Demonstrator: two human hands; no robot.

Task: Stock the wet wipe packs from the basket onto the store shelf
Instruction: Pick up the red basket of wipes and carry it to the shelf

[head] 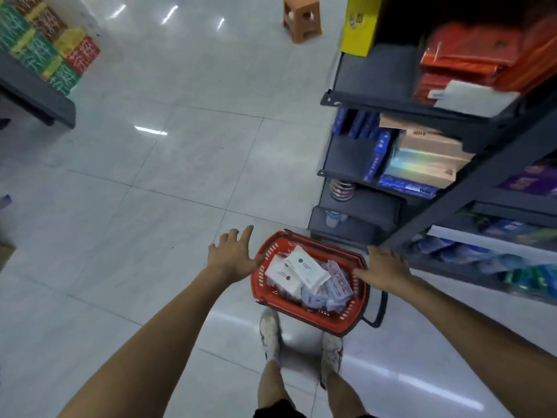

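A red plastic basket (304,313) stands on the tiled floor in front of my feet. White wet wipe packs (301,271) lie on top inside it, with pale purple packs (333,286) beside and under them. My left hand (233,256) hovers with spread fingers at the basket's left rim, holding nothing. My right hand (384,265) reaches over the basket's right rim, fingers straight, thumb pointing toward the packs. The dark store shelf (446,212) rises at the right, just beyond the basket.
The shelf's levels hold orange bags (470,58), blue boxes (382,152) and blurred blue and green packs (488,257) low down. An orange stool (301,18) stands far up the aisle. Another display with coloured boxes (45,46) is at the far left. My shoes (271,333) sit behind the basket.
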